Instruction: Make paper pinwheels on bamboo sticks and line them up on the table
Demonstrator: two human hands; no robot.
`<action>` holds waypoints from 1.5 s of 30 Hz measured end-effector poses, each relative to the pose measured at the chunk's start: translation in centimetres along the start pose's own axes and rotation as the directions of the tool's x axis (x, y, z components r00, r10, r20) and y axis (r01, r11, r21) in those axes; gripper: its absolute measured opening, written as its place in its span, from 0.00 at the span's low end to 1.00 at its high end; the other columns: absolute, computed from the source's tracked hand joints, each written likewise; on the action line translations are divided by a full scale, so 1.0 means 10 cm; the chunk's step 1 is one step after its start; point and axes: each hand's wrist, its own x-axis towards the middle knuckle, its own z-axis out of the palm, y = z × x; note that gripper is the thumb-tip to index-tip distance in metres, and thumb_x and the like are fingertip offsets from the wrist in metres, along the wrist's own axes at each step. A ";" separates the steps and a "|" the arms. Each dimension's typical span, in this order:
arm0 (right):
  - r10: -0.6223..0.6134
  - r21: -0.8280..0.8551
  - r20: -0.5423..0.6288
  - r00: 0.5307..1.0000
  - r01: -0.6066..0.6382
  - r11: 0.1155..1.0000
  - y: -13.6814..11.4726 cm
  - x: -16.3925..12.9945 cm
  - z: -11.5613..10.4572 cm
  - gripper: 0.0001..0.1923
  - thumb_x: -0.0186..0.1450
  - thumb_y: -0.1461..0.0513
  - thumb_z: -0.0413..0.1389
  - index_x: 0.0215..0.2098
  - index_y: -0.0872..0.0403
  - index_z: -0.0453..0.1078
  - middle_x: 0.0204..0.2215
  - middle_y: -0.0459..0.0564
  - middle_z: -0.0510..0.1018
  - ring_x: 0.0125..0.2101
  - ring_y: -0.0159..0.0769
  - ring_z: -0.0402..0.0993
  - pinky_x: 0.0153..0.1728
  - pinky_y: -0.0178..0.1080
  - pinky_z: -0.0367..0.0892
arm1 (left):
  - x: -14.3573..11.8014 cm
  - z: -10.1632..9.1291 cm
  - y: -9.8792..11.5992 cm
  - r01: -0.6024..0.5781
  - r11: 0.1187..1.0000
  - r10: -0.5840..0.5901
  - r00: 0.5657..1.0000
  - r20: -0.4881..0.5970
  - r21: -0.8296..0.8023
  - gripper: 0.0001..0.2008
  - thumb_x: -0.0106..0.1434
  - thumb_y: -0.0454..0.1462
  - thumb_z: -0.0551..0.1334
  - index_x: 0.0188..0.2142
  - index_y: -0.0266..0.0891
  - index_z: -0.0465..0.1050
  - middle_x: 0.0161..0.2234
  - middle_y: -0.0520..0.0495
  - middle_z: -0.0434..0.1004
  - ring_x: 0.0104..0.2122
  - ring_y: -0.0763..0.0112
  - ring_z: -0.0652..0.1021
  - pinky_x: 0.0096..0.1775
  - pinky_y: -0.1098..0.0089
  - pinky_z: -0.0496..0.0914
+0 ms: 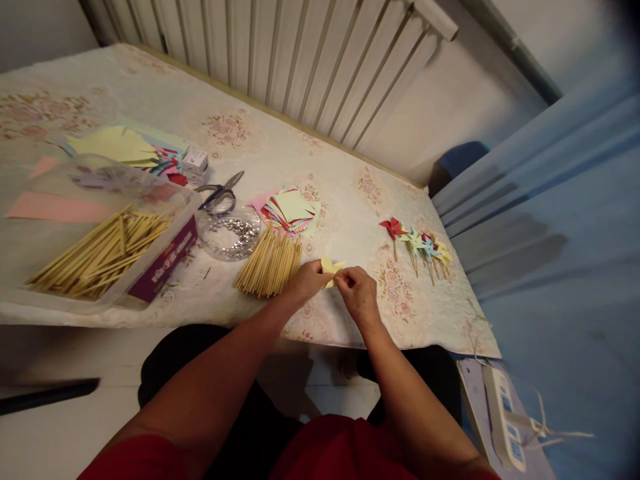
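Note:
Just above the table's front edge, a pale yellow paper pinwheel (pixel 327 267) with folded blades is held between my two hands. My left hand (pixel 311 277) is closed, pinching it from the left side. From the right, my right hand (pixel 357 290) has thumb and finger pressed together at the middle of the paper; any small part between those fingertips is too small to make out. A bundle of thin wooden sticks (pixel 270 263) lies beside my left hand. Behind the sticks is a stack of cut colored paper pieces (pixel 293 210).
Finished pinwheels on sticks (pixel 423 245) lie at the right. On the left are a clear round dish of metal pins (pixel 231 235), scissors (pixel 220 193), a plastic box with sticks (pixel 173 243), colored paper sheets (pixel 110 143) and a small white box (pixel 195 161). A power strip (pixel 505 417) sits lower right.

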 end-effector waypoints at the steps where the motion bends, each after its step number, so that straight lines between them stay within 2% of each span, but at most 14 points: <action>1: -0.001 0.001 0.002 1.000 0.001 1.000 0.00 0.00 0.00 0.06 0.60 0.63 0.54 0.27 0.54 0.72 0.25 0.45 0.72 0.27 0.31 0.67 0.31 0.34 0.60 | 0.00 0.00 0.01 0.002 1.000 -0.002 1.000 -0.001 0.020 0.11 0.52 0.34 0.60 0.35 0.34 0.77 0.27 0.50 0.74 0.28 0.72 0.72 0.33 0.72 0.66; 13: -0.018 0.042 0.012 1.000 0.018 0.999 0.05 0.00 0.01 0.05 0.59 0.63 0.55 0.26 0.53 0.71 0.24 0.45 0.71 0.26 0.32 0.66 0.29 0.35 0.59 | -0.01 -0.01 0.03 -0.015 0.988 0.012 1.000 0.018 0.154 0.09 0.54 0.35 0.58 0.34 0.35 0.74 0.29 0.51 0.74 0.30 0.72 0.71 0.35 0.72 0.66; 21: 0.028 0.076 0.062 0.998 -0.033 0.997 0.08 0.02 -0.02 0.06 0.59 0.62 0.55 0.25 0.53 0.72 0.23 0.45 0.71 0.25 0.32 0.65 0.29 0.35 0.59 | -0.06 -0.02 0.12 -0.078 0.964 0.075 0.997 0.019 0.252 0.07 0.55 0.34 0.56 0.32 0.34 0.72 0.27 0.53 0.71 0.28 0.74 0.68 0.30 0.73 0.61; 24: 0.040 0.102 0.116 0.992 -0.052 0.993 0.13 0.04 -0.04 0.06 0.59 0.63 0.55 0.25 0.53 0.72 0.22 0.44 0.71 0.24 0.32 0.65 0.29 0.34 0.59 | -0.07 -0.01 0.15 -0.115 0.920 0.114 0.993 0.025 0.374 0.05 0.57 0.34 0.56 0.28 0.35 0.69 0.24 0.54 0.68 0.27 0.74 0.66 0.29 0.73 0.58; 27: 0.034 0.108 0.160 0.987 -0.051 0.993 0.16 0.07 -0.06 0.06 0.58 0.63 0.55 0.24 0.53 0.71 0.22 0.44 0.70 0.24 0.31 0.65 0.29 0.34 0.59 | -0.07 0.00 0.13 -0.207 0.833 0.201 0.977 0.067 0.513 0.06 0.58 0.34 0.54 0.25 0.37 0.66 0.25 0.52 0.67 0.27 0.74 0.65 0.30 0.72 0.58; 30: 0.021 0.060 0.182 0.983 -0.032 0.998 0.16 0.09 -0.09 0.07 0.58 0.64 0.55 0.23 0.53 0.70 0.21 0.43 0.70 0.24 0.31 0.65 0.28 0.34 0.58 | -0.06 0.02 0.08 -0.300 0.741 0.286 0.950 0.122 0.601 0.07 0.60 0.34 0.53 0.26 0.37 0.65 0.27 0.50 0.68 0.29 0.72 0.66 0.33 0.70 0.60; 33: -0.020 -0.010 0.202 0.979 0.022 1.000 0.15 0.10 -0.11 0.07 0.59 0.64 0.54 0.22 0.53 0.70 0.21 0.44 0.69 0.24 0.31 0.64 0.28 0.34 0.57 | -0.05 0.02 0.03 -0.347 0.682 0.324 0.933 0.158 0.644 0.08 0.62 0.34 0.52 0.27 0.37 0.66 0.28 0.49 0.69 0.30 0.70 0.68 0.35 0.69 0.61; 36: -0.044 -0.020 0.213 0.976 0.050 0.999 0.15 0.11 -0.10 0.08 0.59 0.64 0.54 0.22 0.53 0.69 0.22 0.44 0.69 0.25 0.31 0.64 0.29 0.34 0.57 | -0.06 0.02 0.02 -0.369 0.651 0.337 0.924 0.183 0.664 0.08 0.62 0.34 0.52 0.28 0.38 0.66 0.29 0.48 0.69 0.31 0.69 0.68 0.36 0.68 0.62; 42: 0.108 0.170 0.261 0.959 -0.155 0.973 0.22 0.09 -0.05 0.09 0.57 0.63 0.55 0.19 0.53 0.64 0.18 0.41 0.65 0.22 0.30 0.61 0.25 0.33 0.56 | -0.08 0.03 0.04 -0.355 0.635 0.302 0.932 0.202 0.686 0.09 0.63 0.34 0.51 0.28 0.38 0.66 0.29 0.47 0.70 0.32 0.69 0.69 0.36 0.68 0.63; 45: 0.037 0.088 0.240 0.970 -0.060 0.994 0.20 0.08 -0.06 0.10 0.58 0.63 0.54 0.19 0.53 0.63 0.19 0.42 0.66 0.23 0.30 0.62 0.27 0.33 0.56 | -0.08 0.03 0.02 -0.346 0.634 0.285 0.936 0.208 0.692 0.09 0.63 0.34 0.51 0.30 0.37 0.67 0.31 0.47 0.71 0.33 0.68 0.70 0.38 0.68 0.64</action>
